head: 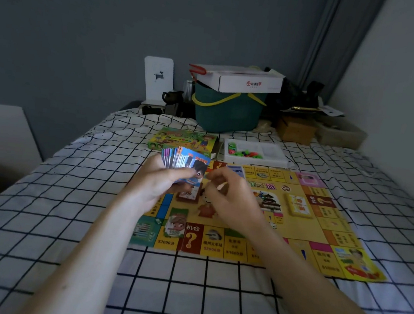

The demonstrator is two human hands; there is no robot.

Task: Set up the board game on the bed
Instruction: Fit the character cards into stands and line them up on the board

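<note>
The left hand [165,180] is raised at 10 o'clock over the board [295,232], its grip clamped on a card stack [183,164]; the right hand [232,198] is curled, its grip unclear.

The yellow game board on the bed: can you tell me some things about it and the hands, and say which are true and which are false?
1. The yellow paper game board lies flat on the checked bedsheet. True.
2. The left hand holds a fanned stack of colourful cards. True.
3. The white plastic tray of coloured pieces sits on the board. False: it sits beyond the board's far edge.
4. The right hand hovers beside the board, over the sheet. False: it is over the board.
</note>
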